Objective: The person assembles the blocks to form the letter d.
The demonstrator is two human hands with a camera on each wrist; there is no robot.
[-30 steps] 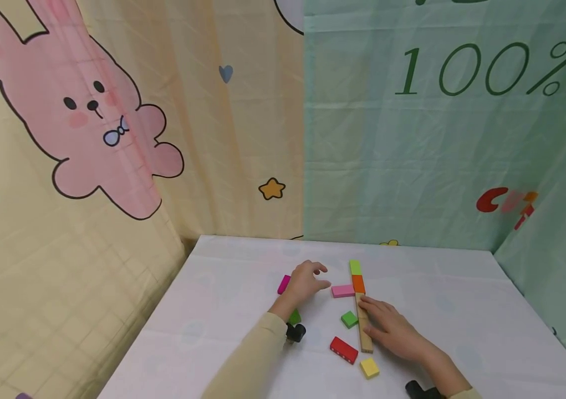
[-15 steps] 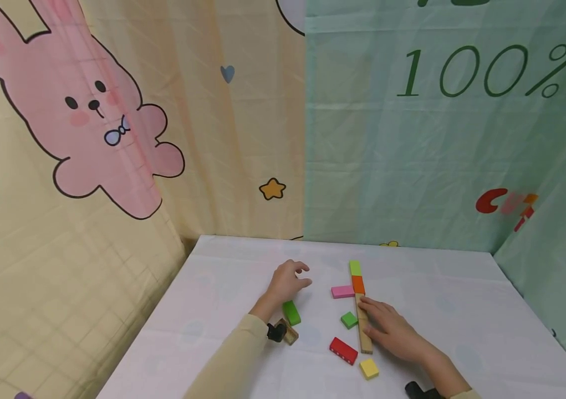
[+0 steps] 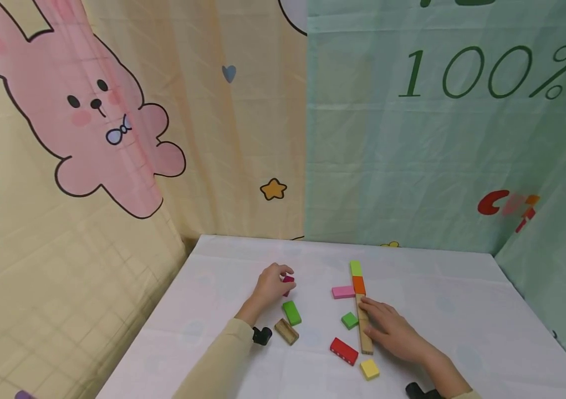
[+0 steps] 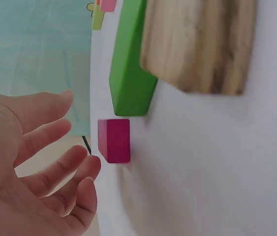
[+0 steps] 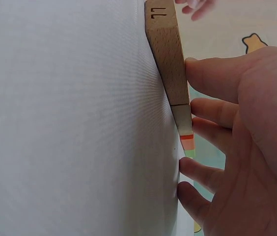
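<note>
In the head view my left hand [image 3: 268, 289] hovers with loosely bent fingers at a small magenta block [image 3: 288, 281]. The left wrist view shows the fingers apart from this magenta block [image 4: 118, 141]. My right hand [image 3: 393, 328] rests its thumb and fingertips along a row of two plain wooden blocks [image 3: 365, 339]. Seen from the right wrist, the thumb touches the nearer wooden block [image 5: 170, 64], which bears a dark mark on its end. An orange block [image 3: 358, 285] and a lime green block [image 3: 355, 268] continue this row; a pink block [image 3: 343, 292] juts out leftward.
Between the hands lie a green block [image 3: 291, 313], a brown wooden block [image 3: 286, 331], a small green block [image 3: 350, 320], a red block with white dots [image 3: 344, 351] and a yellow block [image 3: 370, 369]. All lie on a white-covered table [image 3: 442, 282] before printed curtains.
My left hand has moved left, away from the pink block, to the magenta block. The brown and green blocks under its wrist have come into view. My right hand stays put.
</note>
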